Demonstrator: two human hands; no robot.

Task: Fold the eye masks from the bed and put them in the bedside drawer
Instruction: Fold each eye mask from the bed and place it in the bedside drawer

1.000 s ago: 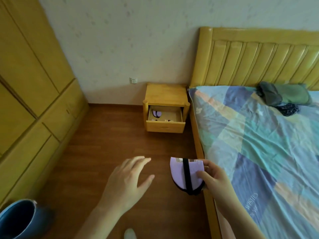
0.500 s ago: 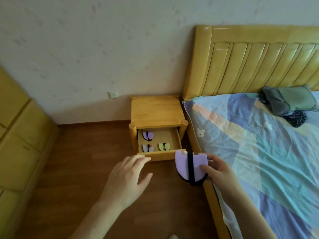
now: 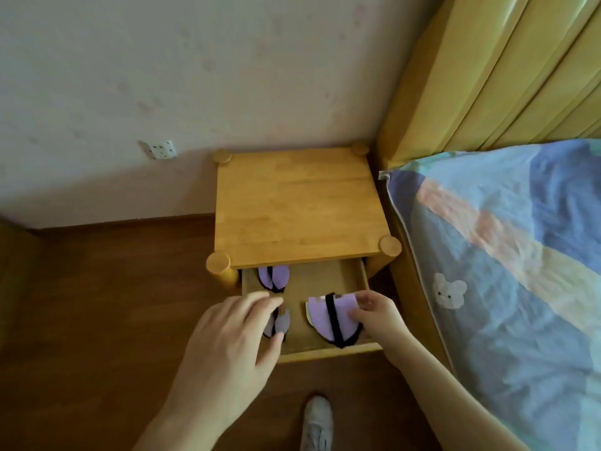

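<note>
My right hand [image 3: 374, 315] pinches a folded purple eye mask [image 3: 320, 317] with a black strap, held low inside the open drawer [image 3: 328, 351] of the wooden bedside table [image 3: 299, 206], over the drawer's right half. My left hand [image 3: 231, 346] hovers open over the drawer's left front, fingers spread, partly covering a folded grey-purple mask [image 3: 279, 323]. Another folded purple mask [image 3: 273, 276] lies at the drawer's back left, half under the tabletop. A yellowish edge shows under the held mask.
The bed [image 3: 507, 255] with a patchwork cover stands right beside the table, its yellow wooden headboard [image 3: 507, 70] against the wall. A wall socket [image 3: 160, 150] sits low on the left. My white shoe [image 3: 317, 421] is on the wooden floor below the drawer.
I have stepped close to the bedside table. My right hand has carried the purple mask forward and down into the drawer, and my left hand has come over the drawer's left side.
</note>
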